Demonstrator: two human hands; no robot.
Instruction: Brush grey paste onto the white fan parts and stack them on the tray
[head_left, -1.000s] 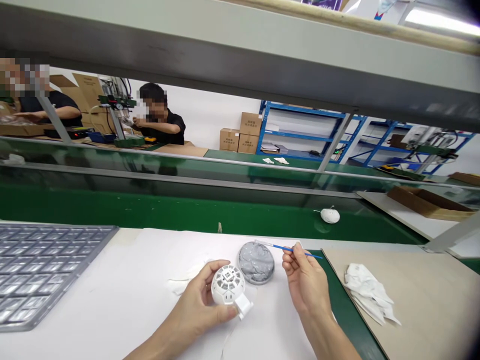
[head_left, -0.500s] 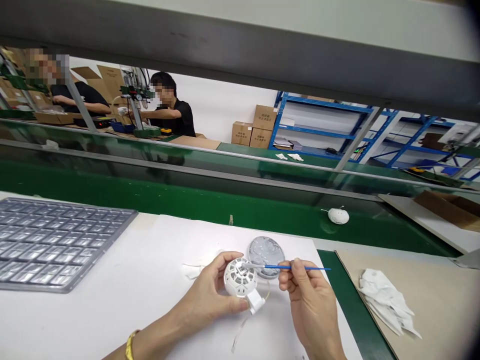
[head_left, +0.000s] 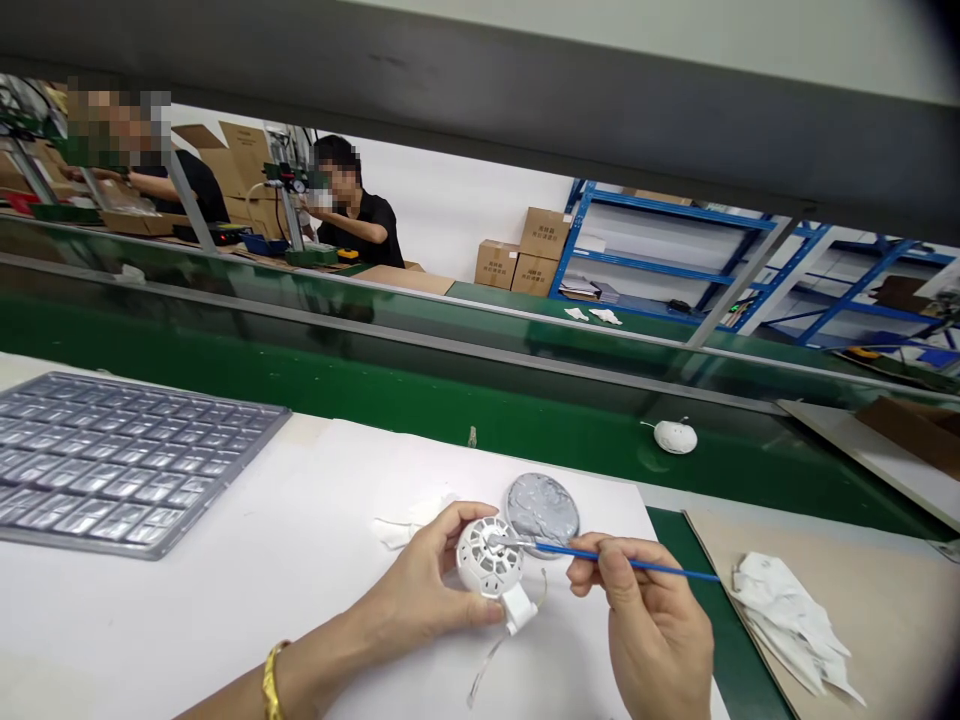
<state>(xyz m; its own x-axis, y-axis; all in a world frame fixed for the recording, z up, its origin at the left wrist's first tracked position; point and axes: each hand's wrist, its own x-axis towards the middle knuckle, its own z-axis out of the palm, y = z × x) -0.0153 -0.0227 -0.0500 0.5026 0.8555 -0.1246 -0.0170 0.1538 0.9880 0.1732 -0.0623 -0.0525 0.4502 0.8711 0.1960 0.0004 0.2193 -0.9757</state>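
Observation:
A round white slotted part (head_left: 490,572), with a small white block and thin wires at its lower side, is gripped between the thumb and fingers of my left hand (head_left: 431,590). My right hand (head_left: 651,610) pinches a thin blue-handled brush (head_left: 555,548), whose pale tip rests on the slotted top of the part. Just behind them, a round grey dish (head_left: 544,510) lies on the white sheet (head_left: 300,560). Some white scrap with a thin wire (head_left: 397,532) is on the sheet to the left of the part.
At the left lies a clear compartment tray (head_left: 120,465). Another white round part (head_left: 675,437) sits on the green belt (head_left: 360,395). Crumpled white cloth (head_left: 795,620) lies on brown board at the right. Two people work across the belt at the upper left.
The brush handle now slants down to the right, and my right hand has moved right and slightly down. My left hand still holds the part; the camera view has shifted a little.

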